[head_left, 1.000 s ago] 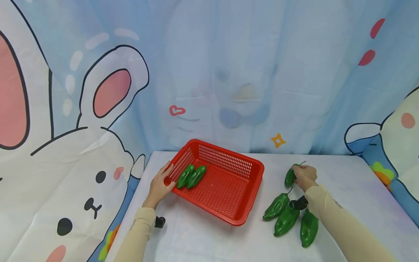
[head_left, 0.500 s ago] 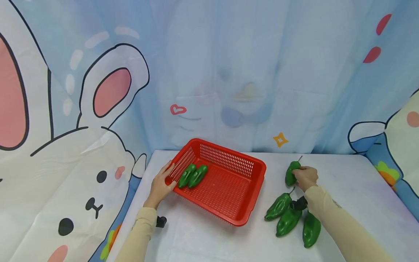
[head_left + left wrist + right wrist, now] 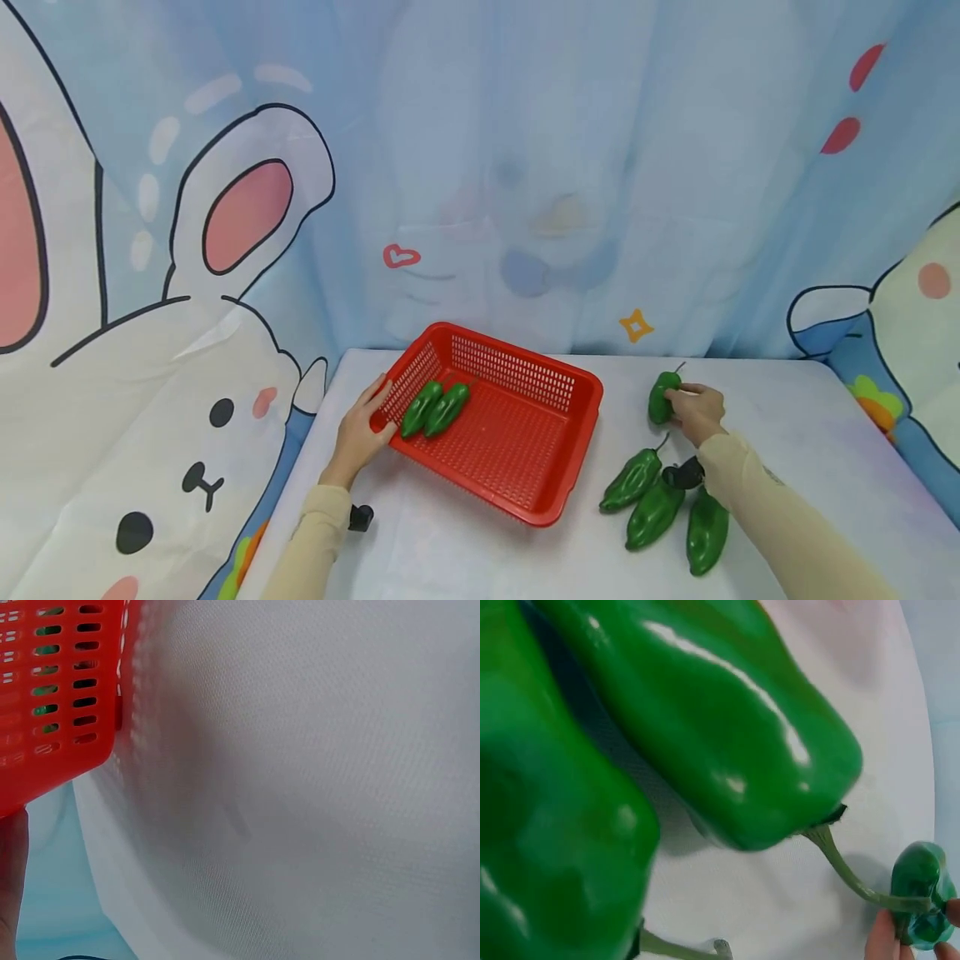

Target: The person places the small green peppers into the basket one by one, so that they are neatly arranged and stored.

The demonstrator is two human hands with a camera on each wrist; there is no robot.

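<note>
In the head view my left hand (image 3: 358, 429) grips the left corner of a red perforated plastic basket (image 3: 510, 458), fingers over the rim. Two green peppers (image 3: 447, 410) lie side by side in the basket's left end. To the right of the basket, my right hand (image 3: 697, 410) pinches another green pepper (image 3: 660, 398), stem pointing up and away. The right wrist view shows fingertips on that pepper (image 3: 919, 881). Several green peppers (image 3: 656, 512) lie on the table nearer me, below the right wrist; they fill much of the right wrist view.
A white cloth covers the table (image 3: 450, 550). Behind it hangs a blue curtain (image 3: 555, 167) with cartoon prints, close to the basket's far side. The right forearm passes over the loose pepper (image 3: 707, 532) nearest me.
The pepper in my right hand has turned slightly, its stem pointing less to the right. The left hand and basket hold their place; the head view shifts a little.
</note>
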